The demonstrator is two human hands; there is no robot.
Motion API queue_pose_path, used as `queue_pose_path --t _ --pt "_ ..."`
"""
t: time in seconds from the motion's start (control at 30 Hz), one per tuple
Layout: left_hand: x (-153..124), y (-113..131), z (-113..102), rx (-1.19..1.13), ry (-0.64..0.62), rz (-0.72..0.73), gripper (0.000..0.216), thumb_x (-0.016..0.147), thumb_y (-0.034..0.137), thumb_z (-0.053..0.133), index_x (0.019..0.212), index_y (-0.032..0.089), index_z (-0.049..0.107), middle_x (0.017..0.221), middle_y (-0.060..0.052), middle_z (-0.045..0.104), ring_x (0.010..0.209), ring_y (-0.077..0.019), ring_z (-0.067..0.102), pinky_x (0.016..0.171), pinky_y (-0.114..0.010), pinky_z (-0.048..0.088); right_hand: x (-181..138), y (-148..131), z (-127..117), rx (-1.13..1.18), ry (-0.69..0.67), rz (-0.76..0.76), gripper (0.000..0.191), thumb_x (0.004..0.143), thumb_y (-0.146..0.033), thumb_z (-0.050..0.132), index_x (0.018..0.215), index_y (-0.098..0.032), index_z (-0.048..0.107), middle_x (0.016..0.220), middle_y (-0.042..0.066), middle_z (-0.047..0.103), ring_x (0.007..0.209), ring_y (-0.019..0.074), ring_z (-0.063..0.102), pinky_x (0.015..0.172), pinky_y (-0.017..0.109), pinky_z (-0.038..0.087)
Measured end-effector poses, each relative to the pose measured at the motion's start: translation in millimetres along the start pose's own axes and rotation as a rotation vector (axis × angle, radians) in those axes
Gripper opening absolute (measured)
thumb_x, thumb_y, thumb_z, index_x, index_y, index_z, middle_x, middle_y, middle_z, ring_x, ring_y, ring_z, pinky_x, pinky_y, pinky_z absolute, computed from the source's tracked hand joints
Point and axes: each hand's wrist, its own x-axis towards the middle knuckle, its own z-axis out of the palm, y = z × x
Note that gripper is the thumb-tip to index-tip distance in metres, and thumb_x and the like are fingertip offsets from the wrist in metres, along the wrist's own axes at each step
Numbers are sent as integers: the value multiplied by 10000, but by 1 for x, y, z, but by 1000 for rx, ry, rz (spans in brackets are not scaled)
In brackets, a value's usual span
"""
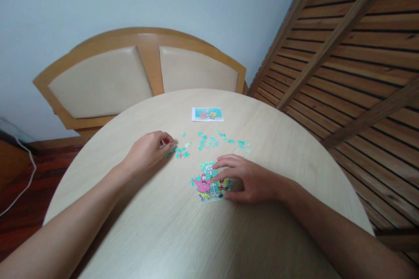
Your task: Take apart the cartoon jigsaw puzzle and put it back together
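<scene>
A partly assembled jigsaw puzzle with cartoon figures, one of them pink, lies on the round table. Over its right side arches my right hand, fingers apart, with the fingertips at the puzzle and part of the picture hidden beneath. Further left, my left hand has thumb and forefinger pinched together at the edge of a group of loose teal puzzle pieces. Whatever is between those fingertips is too small to make out.
More loose pieces lie scattered beyond the puzzle, some further right. Behind them is a small picture card. A padded wooden chair back or headboard stands beyond the table, and a slatted wooden panel rises at right.
</scene>
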Motion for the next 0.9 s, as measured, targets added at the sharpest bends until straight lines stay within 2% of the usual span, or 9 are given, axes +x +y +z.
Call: queue_pose_path --t 0.1,0.23,0.33,0.53,0.73,0.9 --pt "1 -4 -1 -17 -49 33 286 906 397 564 1016 195 734 1013 -86 753 850 -224 667 714 -308 469 0 1 0 -3 -2 0 446 832 -338 775 1262 -244 707 1340 130 646 1306 291 551 1135 492 402" --pt "-3 2 -1 -25 -115 126 293 881 421 627 1051 207 733 1082 -85 732 930 -230 656 788 -321 480 0 1 -1 -3 3 -2 435 845 -352 759 1264 -251 705 1333 125 650 1290 284 560 1127 495 408" --pt "-5 8 0 -7 -154 131 269 869 438 649 993 212 725 1007 -65 727 867 -219 646 753 -314 469 0 1 -2 -8 -1 3 435 846 -345 757 1267 -247 704 1334 124 651 1292 284 559 1128 496 406" --pt "-6 9 4 33 -191 142 185 887 357 618 941 213 721 940 -56 715 841 -215 636 714 -302 442 -1 2 -2 -10 -1 -8 439 845 -342 760 1266 -235 704 1339 130 646 1304 284 550 1131 494 405" --pt "-5 8 5 -32 -211 212 182 895 351 614 922 202 713 910 -60 712 806 -201 627 719 -301 441 0 1 -3 -12 -3 -9 435 850 -347 756 1267 -235 702 1339 131 646 1303 282 551 1130 494 409" --pt "-9 13 9 -67 -228 233 174 899 338 599 936 205 705 828 -40 683 730 -176 598 655 -272 410 0 1 -3 -13 -4 -2 447 849 -354 757 1279 -248 696 1347 123 644 1305 281 550 1130 495 407"
